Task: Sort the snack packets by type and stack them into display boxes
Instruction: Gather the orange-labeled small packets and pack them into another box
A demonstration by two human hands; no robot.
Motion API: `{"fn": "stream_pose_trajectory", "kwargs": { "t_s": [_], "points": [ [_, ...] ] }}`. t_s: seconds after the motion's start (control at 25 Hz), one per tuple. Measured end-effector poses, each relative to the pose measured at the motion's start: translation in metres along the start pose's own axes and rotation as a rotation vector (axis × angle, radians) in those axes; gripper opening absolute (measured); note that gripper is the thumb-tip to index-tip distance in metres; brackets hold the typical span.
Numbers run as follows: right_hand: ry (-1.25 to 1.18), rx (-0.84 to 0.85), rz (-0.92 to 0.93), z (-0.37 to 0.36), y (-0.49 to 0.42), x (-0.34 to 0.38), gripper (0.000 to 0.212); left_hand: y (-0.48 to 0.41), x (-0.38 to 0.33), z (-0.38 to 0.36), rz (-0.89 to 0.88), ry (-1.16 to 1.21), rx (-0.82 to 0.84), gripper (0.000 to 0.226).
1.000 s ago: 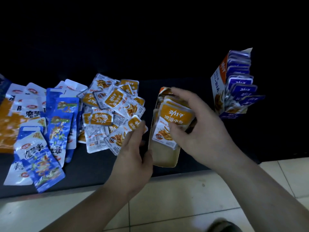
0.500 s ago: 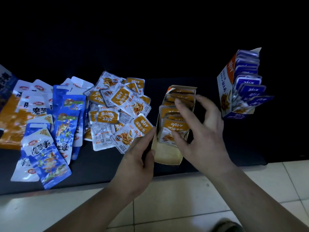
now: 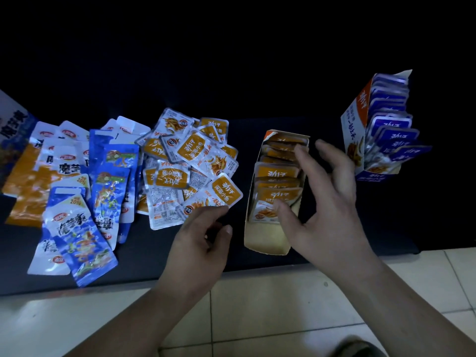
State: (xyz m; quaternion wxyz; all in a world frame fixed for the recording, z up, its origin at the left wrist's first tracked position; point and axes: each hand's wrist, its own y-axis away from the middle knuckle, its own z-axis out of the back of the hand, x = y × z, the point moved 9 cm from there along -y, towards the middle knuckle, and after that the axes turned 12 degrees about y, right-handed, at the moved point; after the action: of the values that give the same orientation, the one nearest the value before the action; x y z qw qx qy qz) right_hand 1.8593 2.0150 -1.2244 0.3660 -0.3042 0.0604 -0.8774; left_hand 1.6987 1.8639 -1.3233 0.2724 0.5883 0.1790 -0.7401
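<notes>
An orange display box [image 3: 266, 243] lies open on the dark mat, with a row of orange snack packets [image 3: 278, 173] stacked in it. My right hand [image 3: 327, 210] hovers over the box with fingers spread, its thumb resting on the front packet and nothing gripped. My left hand [image 3: 201, 243] sits just left of the box, fingers loosely curled, the index finger touching the lower edge of a loose orange packet [image 3: 224, 193]. A pile of loose orange packets [image 3: 190, 155] spreads beyond it. At the right stands a blue-and-white display box [image 3: 353, 119] full of purple packets [image 3: 394, 136].
Long blue packets [image 3: 110, 181] and white-and-orange packets [image 3: 31, 176] lie overlapped at the left. Part of another blue box [image 3: 13, 124] shows at the far left edge. The dark mat [image 3: 360, 228] ends at a tiled floor [image 3: 257, 305] near me.
My right hand pushed an orange packet down into the orange box and let go, spreading its fingers. My left hand left the box's side and moved left to the loose pile.
</notes>
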Motion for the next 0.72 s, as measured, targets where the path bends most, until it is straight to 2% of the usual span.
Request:
{"fn": "stream_pose_trajectory", "kwargs": {
  "t_s": [0.12,0.2,0.28,0.36,0.48,0.6,0.72],
  "points": [
    [-0.124,-0.068,0.105,0.001,0.005,0.053,0.047,-0.02,-0.009,0.034,-0.24,-0.48,-0.1,0.036],
    [-0.359,0.143,0.026,-0.042,0.018,0.086,0.044,-0.037,-0.005,0.041,-0.261,-0.725,-0.037,0.051],
    [-0.568,0.412,-0.17,-0.093,0.039,0.1,0.053,-0.048,0.012,0.039,-0.165,-0.865,0.109,0.071],
    [-0.536,0.441,-0.264,-0.113,0.05,0.086,0.055,-0.049,0.028,0.036,-0.104,-0.919,0.2,0.077],
    [-0.505,0.378,-0.351,-0.11,0.052,0.059,0.052,-0.04,0.026,0.037,-0.202,-0.905,0.148,0.067],
    [-0.409,0.35,-0.351,-0.106,0.054,0.049,0.05,-0.026,0.022,0.036,-0.271,-0.869,0.114,0.061],
    [-0.376,0.377,-0.359,-0.109,0.05,0.048,0.048,-0.005,0.018,0.029,-0.267,-0.837,0.147,0.059]
  ]
}}
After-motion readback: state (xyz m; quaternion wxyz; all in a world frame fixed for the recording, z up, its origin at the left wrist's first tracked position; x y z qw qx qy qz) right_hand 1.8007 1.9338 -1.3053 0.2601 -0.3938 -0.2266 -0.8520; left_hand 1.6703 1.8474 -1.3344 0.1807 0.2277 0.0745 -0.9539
